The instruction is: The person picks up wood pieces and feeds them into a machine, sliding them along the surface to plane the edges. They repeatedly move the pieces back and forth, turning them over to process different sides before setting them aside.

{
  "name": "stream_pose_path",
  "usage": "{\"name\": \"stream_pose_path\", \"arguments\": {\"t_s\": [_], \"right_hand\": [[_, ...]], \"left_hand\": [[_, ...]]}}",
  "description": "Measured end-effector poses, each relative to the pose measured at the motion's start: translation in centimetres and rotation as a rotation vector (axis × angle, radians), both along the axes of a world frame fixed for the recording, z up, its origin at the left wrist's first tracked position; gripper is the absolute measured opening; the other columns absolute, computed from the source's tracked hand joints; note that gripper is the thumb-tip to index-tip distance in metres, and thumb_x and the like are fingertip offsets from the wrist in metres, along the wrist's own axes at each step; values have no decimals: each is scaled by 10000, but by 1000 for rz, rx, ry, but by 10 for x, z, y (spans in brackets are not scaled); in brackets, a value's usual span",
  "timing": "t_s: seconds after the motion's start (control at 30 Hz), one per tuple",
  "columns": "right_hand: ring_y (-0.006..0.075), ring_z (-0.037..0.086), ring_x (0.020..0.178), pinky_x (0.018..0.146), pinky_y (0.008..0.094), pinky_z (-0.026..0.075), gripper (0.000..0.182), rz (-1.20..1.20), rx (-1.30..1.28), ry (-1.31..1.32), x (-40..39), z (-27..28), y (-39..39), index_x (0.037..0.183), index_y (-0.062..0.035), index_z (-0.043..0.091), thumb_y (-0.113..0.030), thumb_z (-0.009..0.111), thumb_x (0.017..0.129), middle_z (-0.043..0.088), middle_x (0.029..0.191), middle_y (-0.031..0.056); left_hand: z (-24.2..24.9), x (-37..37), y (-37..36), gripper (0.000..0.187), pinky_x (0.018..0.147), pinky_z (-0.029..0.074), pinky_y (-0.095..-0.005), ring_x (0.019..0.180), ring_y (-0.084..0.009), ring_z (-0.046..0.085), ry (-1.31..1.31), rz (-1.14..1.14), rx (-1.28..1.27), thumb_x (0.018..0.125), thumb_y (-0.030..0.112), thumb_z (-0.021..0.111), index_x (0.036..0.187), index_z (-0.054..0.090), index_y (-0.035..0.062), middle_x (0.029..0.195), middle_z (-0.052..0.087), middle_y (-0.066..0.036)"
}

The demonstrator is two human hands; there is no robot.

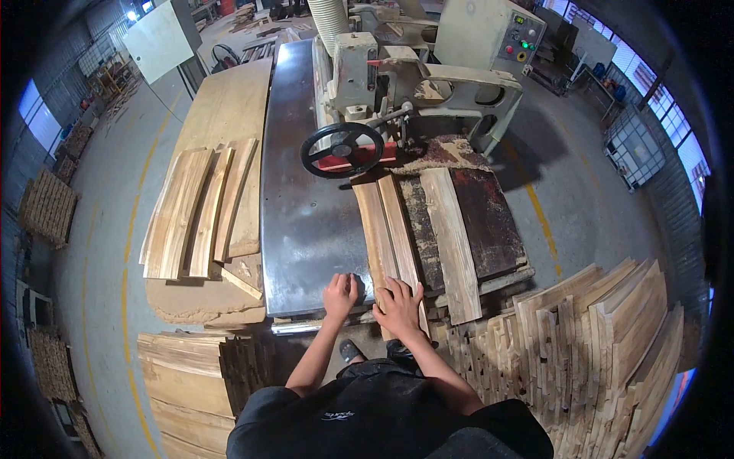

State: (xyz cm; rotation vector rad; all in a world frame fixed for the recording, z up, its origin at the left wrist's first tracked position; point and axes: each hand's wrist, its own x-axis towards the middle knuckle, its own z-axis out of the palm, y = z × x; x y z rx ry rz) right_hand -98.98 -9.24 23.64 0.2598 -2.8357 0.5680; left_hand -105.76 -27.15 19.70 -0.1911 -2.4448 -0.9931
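Note:
Two narrow wooden boards (376,229) lie side by side on the machine, their far ends near the black handwheel (342,150). My right hand (401,307) rests on their near ends with its fingers spread. Left of the boards, my left hand (341,295) is at the near edge of the shiny metal table (306,222), its fingers curled; whether anything is in them is hidden. A wider, greyish board (451,245) lies to the right on the dark, dusty bed (489,222).
Several boards (180,214) lie on a wooden side table (222,107) at left. Large board stacks stand at lower left (183,382) and lower right (566,359). A control panel (521,38) is at the back, and a white cabinet (162,42) at back left.

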Motion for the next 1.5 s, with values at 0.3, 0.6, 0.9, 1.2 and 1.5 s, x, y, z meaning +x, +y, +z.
{"name": "stream_pose_path", "arguments": {"t_s": [0.3, 0.6, 0.9, 1.2, 1.5], "right_hand": [[274, 446, 1398, 1148, 740, 160, 452, 0, -14, 0, 1, 1, 0, 1188, -119, 692, -348, 768, 806, 523, 1461, 92], [283, 437, 1409, 1153, 744, 148, 420, 2, 2, -24, 2, 0, 0, 1209, -116, 682, -343, 735, 859, 524, 1463, 110], [278, 438, 1403, 1150, 752, 156, 413, 5, 9, -17, 1, 0, 0, 1201, -124, 687, -350, 731, 858, 524, 1458, 106], [268, 448, 1385, 1149, 754, 161, 466, -14, 32, 19, 0, -3, -1, 1191, -126, 705, -357, 774, 791, 525, 1437, 81], [271, 452, 1382, 1137, 758, 178, 447, -11, 18, 24, 1, -2, -1, 1182, -122, 709, -342, 770, 798, 528, 1435, 80]], "left_hand": [[-2, -1, 0, 132, 542, 495, -440, 601, -349, 627, 4, -18, 35, 932, 120, 722, 846, 659, 44, 746, 601, -136], [1, -2, 1, 156, 544, 496, -442, 601, -349, 627, 29, -18, 31, 931, 113, 719, 814, 643, 42, 739, 595, -135], [-2, 0, -2, 106, 557, 534, -449, 639, -351, 665, -15, -17, 8, 930, 145, 718, 873, 680, 64, 784, 636, -124], [0, 1, -2, 115, 559, 535, -453, 652, -358, 668, -25, -16, 11, 934, 161, 715, 879, 686, 64, 786, 638, -125], [-4, 0, -2, 117, 559, 532, -462, 654, -358, 670, -43, -20, -6, 940, 172, 708, 892, 691, 67, 796, 637, -125]]}}
